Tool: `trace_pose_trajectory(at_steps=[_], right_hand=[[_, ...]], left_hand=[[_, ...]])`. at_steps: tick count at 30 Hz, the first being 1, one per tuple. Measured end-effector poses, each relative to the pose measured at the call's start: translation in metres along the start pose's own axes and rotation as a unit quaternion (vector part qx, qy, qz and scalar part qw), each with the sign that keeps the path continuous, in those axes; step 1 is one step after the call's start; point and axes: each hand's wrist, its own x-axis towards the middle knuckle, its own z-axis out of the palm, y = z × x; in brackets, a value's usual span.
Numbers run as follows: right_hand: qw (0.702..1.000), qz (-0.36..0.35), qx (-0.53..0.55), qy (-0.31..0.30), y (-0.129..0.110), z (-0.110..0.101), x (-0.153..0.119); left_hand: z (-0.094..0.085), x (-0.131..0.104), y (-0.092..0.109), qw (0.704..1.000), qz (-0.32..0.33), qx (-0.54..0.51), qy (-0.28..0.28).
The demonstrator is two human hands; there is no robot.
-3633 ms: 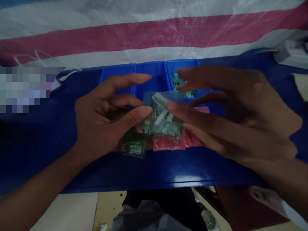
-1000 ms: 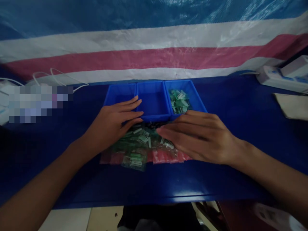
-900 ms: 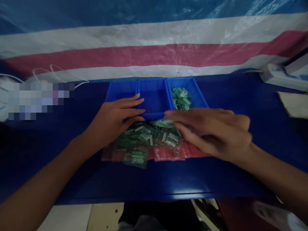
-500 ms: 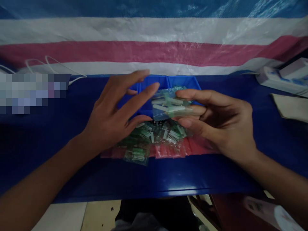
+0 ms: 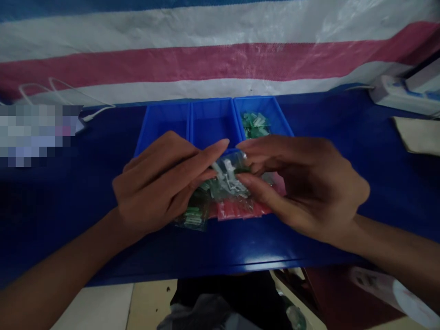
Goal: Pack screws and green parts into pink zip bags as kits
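Between my two hands is a small clear plastic bag with white and green pieces inside. My right hand pinches its right side between thumb and fingers. The fingers of my left hand are closed on the bag's left edge. Below the hands, more clear bags with green and white strips lie on red packets. Behind them stand three blue bins; the right bin holds several green-and-white bags, while the middle bin and left bin show only bare blue inside.
A white power strip and a beige pad lie at the right of the blue table. White cables run at the back left beside a pixelated area. A striped sheet hangs behind.
My left hand has moved in from spread fingers to a grip on the bag. The bag has come down slightly and tilted, and the view has shifted, showing more of the bins.
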Motion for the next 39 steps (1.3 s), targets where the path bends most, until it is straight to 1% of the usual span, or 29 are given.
trace_pose_trajectory(at_steps=[2,4,6,8,9,10,11,12,14,15,16,18,19,20,23,25,26,27,28,29,30,31,33,34,35,37,39], right_hand=[[0.997,0.058,0.042,0.037,0.000,0.002,0.000],[0.987,0.104,0.097,0.068,-0.001,0.002,0.003],[0.973,0.152,0.159,0.064,-0.001,0.002,0.007],[0.957,0.174,0.230,0.030,-0.001,0.001,0.010],[0.950,0.174,0.258,0.010,-0.001,0.000,0.010],[0.948,0.165,0.272,-0.005,-0.001,0.000,0.010],[0.953,0.142,0.268,-0.006,0.000,0.000,0.009],[0.965,0.113,0.238,0.005,0.001,-0.001,0.008],[0.992,0.042,0.109,0.039,0.003,-0.002,0.007],[0.999,0.003,0.028,0.047,0.005,-0.003,0.008],[0.997,-0.036,-0.047,0.051,0.006,-0.005,0.008],[0.984,-0.085,-0.151,0.042,0.008,-0.009,0.009],[0.979,-0.099,-0.176,0.035,0.008,-0.012,0.009],[0.977,-0.102,-0.189,0.014,0.008,-0.014,0.009],[0.971,-0.098,-0.219,-0.021,0.006,-0.019,0.006],[0.968,-0.102,-0.229,-0.012,0.007,-0.018,0.004],[0.969,-0.105,-0.224,-0.015,0.008,-0.017,0.004],[0.970,-0.123,-0.212,-0.001,0.009,-0.015,0.004],[0.973,-0.125,-0.195,0.002,0.012,-0.014,0.005],[0.978,-0.112,-0.175,0.020,0.016,-0.014,0.007],[0.984,-0.087,-0.150,0.051,0.021,-0.014,0.009],[0.988,-0.048,-0.120,0.081,0.027,-0.015,0.013],[0.991,0.035,-0.051,0.121,0.041,-0.022,0.021],[0.989,0.069,-0.026,0.125,0.049,-0.026,0.026],[0.988,0.098,-0.014,0.117,0.056,-0.032,0.030],[0.985,0.150,-0.029,0.083,0.071,-0.041,0.036],[0.981,0.180,-0.054,0.048,0.080,-0.046,0.038]], left_hand=[[-0.001,0.000,0.002,0.996,0.055,0.069,0.003],[-0.003,0.002,0.007,0.983,0.106,0.147,0.014],[-0.004,0.003,0.011,0.967,0.163,0.194,0.035],[-0.005,0.003,0.012,0.959,0.204,0.192,0.042],[-0.005,0.003,0.010,0.964,0.198,0.174,0.034],[-0.005,0.002,0.009,0.973,0.176,0.146,0.027],[-0.004,0.001,0.006,0.984,0.134,0.112,0.023],[-0.003,0.001,0.004,0.994,0.081,0.074,0.022],[-0.001,0.000,0.000,0.999,-0.024,-0.013,0.038],[0.000,0.001,-0.001,0.996,-0.060,-0.056,0.044],[0.001,0.001,-0.002,0.991,-0.082,-0.094,0.042],[0.001,0.001,-0.003,0.984,-0.103,-0.143,0.020],[0.001,0.001,-0.002,0.982,-0.107,-0.157,0.008],[0.001,0.001,-0.001,0.980,-0.111,-0.167,-0.004],[0.000,-0.002,0.002,0.978,-0.121,-0.171,-0.020],[0.001,-0.004,0.004,0.978,-0.120,-0.167,-0.033],[0.001,-0.005,0.005,0.978,-0.120,-0.165,-0.036],[0.001,-0.005,0.006,0.979,-0.114,-0.164,-0.036],[0.001,-0.005,0.006,0.980,-0.108,-0.162,-0.035],[0.001,-0.005,0.007,0.982,-0.101,-0.156,-0.028],[0.002,-0.004,0.007,0.984,-0.096,-0.148,-0.016],[0.001,-0.003,0.006,0.985,-0.095,-0.141,-0.004],[0.001,0.000,0.005,0.986,-0.102,-0.129,0.023],[0.000,0.002,0.004,0.986,-0.109,-0.124,0.038],[0.000,0.003,0.003,0.985,-0.112,-0.122,0.050],[-0.002,0.005,0.000,0.984,-0.113,-0.124,0.065],[-0.002,0.005,-0.004,0.983,-0.114,-0.130,0.067]])
